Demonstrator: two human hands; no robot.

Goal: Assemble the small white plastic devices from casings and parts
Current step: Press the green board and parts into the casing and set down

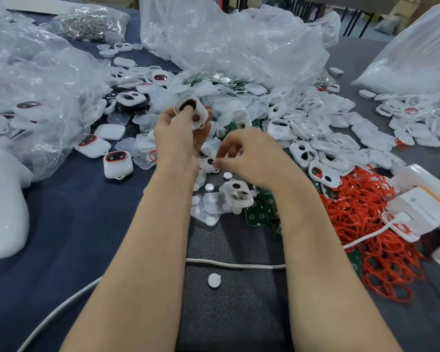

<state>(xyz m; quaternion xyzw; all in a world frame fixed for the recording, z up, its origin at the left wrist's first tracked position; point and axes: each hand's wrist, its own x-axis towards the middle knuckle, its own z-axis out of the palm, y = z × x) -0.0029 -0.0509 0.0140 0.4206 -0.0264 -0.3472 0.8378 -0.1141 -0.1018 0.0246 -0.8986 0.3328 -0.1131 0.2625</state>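
Your left hand (181, 134) is gripping a white casing (192, 111) above the parts pile (315, 118). Your right hand (249, 153) is hovering just below, fingers curled, too blurred to tell its hold. Bare tablecloth (99, 224) is lying nearest you, orange rings (366, 224) crowding its right side.

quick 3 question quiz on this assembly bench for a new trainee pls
1. True or false: the left hand holds a white casing.
2. The pile of red rings lies: A) on the person's right, B) on the person's left, C) inside a plastic bag.
3. What colour are the circuit boards lying between the forearms?

Key: 1 true; 2 A; 3 green.
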